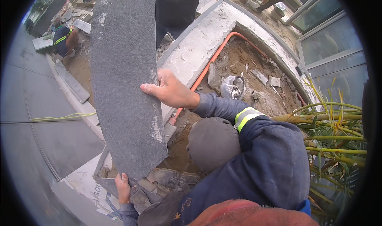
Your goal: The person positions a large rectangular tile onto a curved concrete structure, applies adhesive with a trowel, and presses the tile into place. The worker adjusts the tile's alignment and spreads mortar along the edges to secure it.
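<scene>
A long dark grey stone slab [123,74] stands tilted in front of me, with pale dusty smears on its face. My right hand [173,90] grips its right edge, thumb pressed on the face and fingers wrapped behind. My left hand [123,188] is closed at the slab's lower edge, near the bottom left corner; part of its fingers is hidden. Below the slab, a dusty shoe [175,178] and my grey-clothed knee [214,142] show beside broken stone pieces [140,200].
To the right, a pale concrete border [199,58] surrounds a soil bed [234,66] with an orange pipe [207,68] and a plastic bag [232,87]. Plant stems [334,134] crowd the right. A person in dark trousers [177,11] stands behind the slab; another crouches [63,39] far left.
</scene>
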Demonstrator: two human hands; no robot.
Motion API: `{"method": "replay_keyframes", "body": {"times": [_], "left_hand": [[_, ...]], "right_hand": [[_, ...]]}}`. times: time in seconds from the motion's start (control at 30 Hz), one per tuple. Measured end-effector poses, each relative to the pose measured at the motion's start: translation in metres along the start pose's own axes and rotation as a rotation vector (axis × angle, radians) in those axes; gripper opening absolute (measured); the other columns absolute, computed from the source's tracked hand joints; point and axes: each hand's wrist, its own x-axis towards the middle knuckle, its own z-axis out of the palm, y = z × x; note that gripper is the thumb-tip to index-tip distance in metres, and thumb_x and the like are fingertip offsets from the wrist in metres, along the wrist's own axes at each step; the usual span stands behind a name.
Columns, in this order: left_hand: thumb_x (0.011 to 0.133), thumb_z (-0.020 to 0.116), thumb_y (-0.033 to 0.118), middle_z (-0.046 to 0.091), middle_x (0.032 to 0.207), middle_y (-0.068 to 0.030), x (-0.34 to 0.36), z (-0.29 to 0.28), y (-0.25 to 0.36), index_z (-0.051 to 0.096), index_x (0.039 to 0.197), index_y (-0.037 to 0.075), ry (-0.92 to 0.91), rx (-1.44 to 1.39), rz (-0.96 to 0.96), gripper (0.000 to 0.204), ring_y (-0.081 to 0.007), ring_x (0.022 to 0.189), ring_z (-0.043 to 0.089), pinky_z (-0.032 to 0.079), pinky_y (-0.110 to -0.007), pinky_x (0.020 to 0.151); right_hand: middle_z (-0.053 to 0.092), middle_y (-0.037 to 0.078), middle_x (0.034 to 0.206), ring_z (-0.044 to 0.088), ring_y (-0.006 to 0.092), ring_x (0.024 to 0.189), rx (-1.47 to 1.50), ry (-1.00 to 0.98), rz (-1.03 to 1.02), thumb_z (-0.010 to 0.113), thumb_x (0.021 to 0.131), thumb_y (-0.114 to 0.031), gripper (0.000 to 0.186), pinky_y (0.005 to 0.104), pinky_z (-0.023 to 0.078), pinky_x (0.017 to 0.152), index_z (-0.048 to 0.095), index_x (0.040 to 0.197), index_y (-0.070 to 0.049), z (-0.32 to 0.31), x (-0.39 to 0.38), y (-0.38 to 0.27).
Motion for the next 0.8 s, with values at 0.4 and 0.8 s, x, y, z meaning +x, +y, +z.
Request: {"method": "replay_keyframes", "body": {"times": [0.4,0.8], "left_hand": [[0.084,0.086,0.017,0.071,0.089,-0.0025,-0.006,0.017,0.044,0.071,0.104,-0.004,-0.123,0.029,-0.156,0.033,-0.0135,0.081,0.064,0.051,-0.03,0.074],[0.081,0.081,0.009,0.076,0.094,-0.0076,-0.003,0.035,0.036,0.072,0.102,-0.006,-0.163,0.232,-0.141,0.027,-0.0163,0.084,0.067,0.053,-0.032,0.079]], "right_hand": [[0.067,0.006,0.1,0.061,0.0126,0.093,0.093,-0.07,0.102,0.073,0.1,-0.027,0.04,0.0303,0.051,0.078,0.063,0.118,0.008,-0.052,-0.05,0.01],[0.046,-0.009,0.061,0.041,0.0029,0.056,-0.071,0.049,0.307,0.083,0.09,-0.036,0.047,0.0309,0.024,0.048,0.055,0.062,-0.011,-0.107,-0.133,0.071]]}}
